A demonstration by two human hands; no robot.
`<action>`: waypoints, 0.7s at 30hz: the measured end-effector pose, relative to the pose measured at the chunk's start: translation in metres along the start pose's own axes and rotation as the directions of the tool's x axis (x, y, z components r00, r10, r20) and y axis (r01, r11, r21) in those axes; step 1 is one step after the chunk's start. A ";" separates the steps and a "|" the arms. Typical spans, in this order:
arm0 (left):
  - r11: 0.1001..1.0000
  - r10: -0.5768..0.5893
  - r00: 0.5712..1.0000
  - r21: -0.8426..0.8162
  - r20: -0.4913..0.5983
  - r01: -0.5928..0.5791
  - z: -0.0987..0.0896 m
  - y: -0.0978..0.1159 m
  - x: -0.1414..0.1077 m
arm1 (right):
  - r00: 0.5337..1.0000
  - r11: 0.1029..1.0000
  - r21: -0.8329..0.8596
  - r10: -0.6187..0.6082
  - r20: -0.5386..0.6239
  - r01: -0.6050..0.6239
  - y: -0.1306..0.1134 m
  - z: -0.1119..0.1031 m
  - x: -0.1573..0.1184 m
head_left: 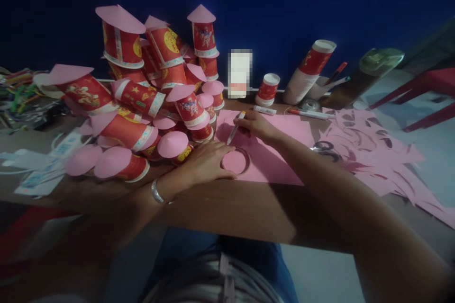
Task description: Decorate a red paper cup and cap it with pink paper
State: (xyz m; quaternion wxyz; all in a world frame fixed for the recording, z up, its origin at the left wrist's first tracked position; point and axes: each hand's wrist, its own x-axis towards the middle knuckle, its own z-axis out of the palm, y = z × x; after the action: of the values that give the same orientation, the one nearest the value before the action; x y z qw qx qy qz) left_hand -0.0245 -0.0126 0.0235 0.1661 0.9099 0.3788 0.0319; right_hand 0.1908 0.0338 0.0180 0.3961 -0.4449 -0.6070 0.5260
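A sheet of pink paper [293, 126] lies flat on the brown table. On its left part sits a round ring [248, 161], perhaps a tape roll, with pink showing through its middle. My left hand [208, 161] holds the ring against the paper, thumb at the near side and fingers along the far left side. Just beyond the ring, my right hand [254, 125] grips a white marker [233, 131] with a yellow-orange end. The marker slants tip-down toward the paper, close to my left fingertips; whether the tip touches cannot be made out.
Red paper cups with pink cone tops [122, 130] are piled at left. A single cup [268, 90], a cup stack [309, 73], a bottle [366, 75] and pens stand behind. Scissors [325, 150] and pink scraps [377, 151] lie right; a power strip [53, 163] lies left.
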 end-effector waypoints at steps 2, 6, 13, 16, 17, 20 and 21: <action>1.000 -0.027 0.999 0.014 0.018 0.026 -0.003 0.003 0.000 | 0.999 1.000 -0.018 0.018 0.047 -0.017 -0.002 0.001 0.007; 0.997 -0.062 0.997 0.044 0.043 0.060 -0.008 0.007 -0.001 | 0.990 0.998 -0.055 0.044 0.133 -0.037 -0.007 0.004 0.016; 0.992 -0.087 0.993 0.095 0.079 0.079 -0.008 0.007 -0.001 | 0.965 0.995 -0.076 0.075 0.252 -0.058 -0.003 0.014 0.028; 0.991 -0.093 0.992 0.102 0.085 0.084 -0.008 0.006 -0.001 | 0.956 0.995 -0.092 0.060 0.288 -0.034 -0.004 0.016 0.029; 0.991 -0.090 0.992 0.103 0.088 0.081 -0.008 0.006 -0.001 | 0.953 0.994 -0.102 0.056 0.298 -0.027 -0.005 0.016 0.029; 0.992 -0.085 0.992 0.102 0.092 0.076 -0.007 0.006 0.000 | 0.950 0.991 -0.133 0.063 0.307 -0.022 -0.009 0.015 0.029; 0.992 -0.086 0.992 0.100 0.092 0.077 -0.007 0.005 0.000 | 0.953 0.989 -0.145 0.067 0.295 -0.025 -0.009 0.014 0.029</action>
State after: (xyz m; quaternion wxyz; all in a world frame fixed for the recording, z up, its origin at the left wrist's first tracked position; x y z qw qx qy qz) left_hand -0.0223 -0.0145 0.0319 0.1412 0.9011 0.4084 -0.0373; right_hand 0.1678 0.0568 0.0256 0.2554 -0.4009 -0.6846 0.5526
